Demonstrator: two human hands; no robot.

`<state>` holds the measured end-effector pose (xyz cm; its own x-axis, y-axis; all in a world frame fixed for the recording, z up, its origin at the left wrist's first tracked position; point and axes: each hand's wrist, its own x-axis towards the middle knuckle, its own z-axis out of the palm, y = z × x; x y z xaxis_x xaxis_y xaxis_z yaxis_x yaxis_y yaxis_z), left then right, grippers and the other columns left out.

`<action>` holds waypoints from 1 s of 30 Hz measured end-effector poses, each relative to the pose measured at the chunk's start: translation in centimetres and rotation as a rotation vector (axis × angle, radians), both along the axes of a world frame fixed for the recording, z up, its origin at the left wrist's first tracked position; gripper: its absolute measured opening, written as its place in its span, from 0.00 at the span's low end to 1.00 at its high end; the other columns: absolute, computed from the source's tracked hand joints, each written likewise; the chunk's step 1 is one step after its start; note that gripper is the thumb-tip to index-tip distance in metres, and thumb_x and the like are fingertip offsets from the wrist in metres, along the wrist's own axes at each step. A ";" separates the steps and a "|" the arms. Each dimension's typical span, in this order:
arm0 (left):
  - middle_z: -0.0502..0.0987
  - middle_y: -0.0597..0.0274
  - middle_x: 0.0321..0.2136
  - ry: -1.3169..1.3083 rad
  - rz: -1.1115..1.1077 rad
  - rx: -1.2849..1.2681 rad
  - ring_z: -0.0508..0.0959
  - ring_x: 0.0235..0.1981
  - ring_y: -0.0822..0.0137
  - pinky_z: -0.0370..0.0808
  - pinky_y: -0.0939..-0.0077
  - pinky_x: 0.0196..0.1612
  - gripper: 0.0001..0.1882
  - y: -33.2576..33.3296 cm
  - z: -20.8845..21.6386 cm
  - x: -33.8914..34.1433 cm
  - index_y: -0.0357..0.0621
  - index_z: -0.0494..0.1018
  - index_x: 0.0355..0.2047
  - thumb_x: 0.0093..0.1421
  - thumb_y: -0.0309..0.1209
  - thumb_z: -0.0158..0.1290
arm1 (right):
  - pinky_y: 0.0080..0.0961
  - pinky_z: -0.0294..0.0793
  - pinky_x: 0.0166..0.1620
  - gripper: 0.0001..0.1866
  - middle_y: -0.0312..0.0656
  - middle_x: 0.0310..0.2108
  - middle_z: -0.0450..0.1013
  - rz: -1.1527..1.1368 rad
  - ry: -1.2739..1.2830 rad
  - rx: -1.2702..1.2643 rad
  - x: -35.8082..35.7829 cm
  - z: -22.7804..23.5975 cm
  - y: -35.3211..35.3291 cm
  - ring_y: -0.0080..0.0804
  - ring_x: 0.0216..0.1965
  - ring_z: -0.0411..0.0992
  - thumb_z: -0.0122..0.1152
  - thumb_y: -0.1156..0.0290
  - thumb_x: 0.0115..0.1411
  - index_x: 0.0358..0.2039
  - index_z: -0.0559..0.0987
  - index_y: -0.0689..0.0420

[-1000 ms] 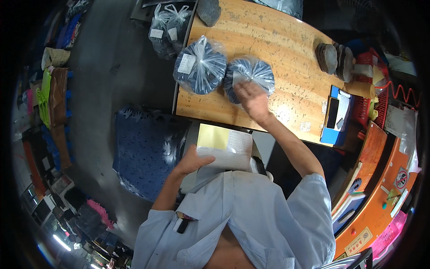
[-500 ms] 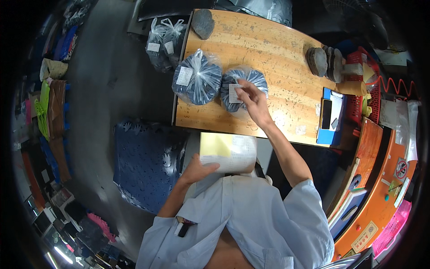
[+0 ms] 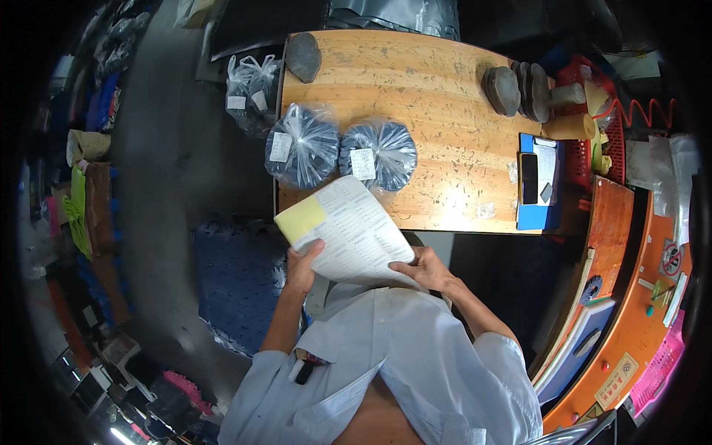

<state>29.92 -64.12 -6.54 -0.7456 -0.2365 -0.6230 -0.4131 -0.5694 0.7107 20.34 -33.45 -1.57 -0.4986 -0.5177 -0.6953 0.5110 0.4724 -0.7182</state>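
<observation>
A broad sheet of white printed labels (image 3: pixel 354 230), its upper left corner a bare yellow backing, is tilted in front of my chest. My left hand (image 3: pixel 302 268) grips its lower left edge with the thumb on top. At the lower right edge my right hand (image 3: pixel 429 270) pinches it, thumb over the face; the other fingers are partly hidden beneath. Just beyond the sheet, two knotted clear plastic bags of dark round pieces sit side by side on the wooden table: a left bag (image 3: pixel 311 159) and a right bag (image 3: pixel 397 152), each bearing a white label.
The wooden table (image 3: pixel 445 89) holds dark flat pieces (image 3: pixel 501 92), a blue clipboard (image 3: pixel 532 213) with a phone (image 3: pixel 529 178), and a tape roll (image 3: pixel 569 126). A red basket (image 3: pixel 617 152) stands at right. Two tied bags (image 3: pixel 248 104) lie beyond the left edge; a dark blue sack (image 3: pixel 241 282) is below.
My right hand has left the right bag's label and come back to take the label sheet's right edge. The sheet has risen and turned, now held by both hands. The view has shifted slightly.
</observation>
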 end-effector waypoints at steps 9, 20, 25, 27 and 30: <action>0.85 0.52 0.46 -0.107 -0.413 -0.194 0.85 0.45 0.66 0.81 0.74 0.47 0.20 6.9 -1.6 -3.8 0.33 0.76 0.57 0.72 0.35 0.57 | 0.37 0.76 0.27 0.13 0.46 0.32 0.76 -0.005 1.512 0.667 -14.0 15.4 20.6 0.46 0.26 0.77 0.66 0.79 0.58 0.44 0.79 0.56; 0.85 0.51 0.42 -0.057 -0.487 -0.373 0.85 0.39 0.67 0.81 0.76 0.43 0.18 13.8 0.4 -6.4 0.30 0.78 0.54 0.71 0.33 0.58 | 0.39 0.84 0.42 0.26 0.43 0.52 0.75 0.187 1.598 1.531 -29.7 6.8 53.2 0.42 0.52 0.78 0.55 0.74 0.61 0.62 0.75 0.50; 0.86 0.55 0.40 -0.108 -0.329 -0.406 0.85 0.39 0.69 0.82 0.77 0.44 0.14 14.4 0.2 -3.8 0.32 0.78 0.52 0.71 0.28 0.57 | 0.47 0.74 0.60 0.26 0.55 0.57 0.76 0.242 1.075 1.615 -35.0 -2.5 64.1 0.53 0.59 0.74 0.65 0.61 0.62 0.58 0.77 0.60; 0.86 0.57 0.39 -0.134 -0.260 -0.462 0.84 0.39 0.70 0.81 0.77 0.43 0.13 14.3 0.1 -3.1 0.32 0.79 0.52 0.70 0.26 0.57 | 0.47 0.74 0.60 0.26 0.55 0.56 0.76 0.201 0.933 1.551 -37.4 -4.0 64.5 0.54 0.59 0.74 0.64 0.60 0.63 0.58 0.77 0.60; 0.85 0.61 0.38 -0.038 -0.175 -0.815 0.82 0.37 0.74 0.79 0.78 0.42 0.12 11.8 0.4 -3.5 0.33 0.80 0.50 0.68 0.24 0.58 | 0.47 0.75 0.59 0.27 0.56 0.55 0.76 0.175 0.752 1.513 -40.0 -4.4 63.3 0.56 0.58 0.74 0.63 0.58 0.64 0.59 0.77 0.60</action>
<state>26.38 -52.34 -6.12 -0.7957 -0.5065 -0.3320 -0.4796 0.1922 0.8562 -19.67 29.85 -6.00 -0.9369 0.2573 -0.2368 0.1638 0.9212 0.3529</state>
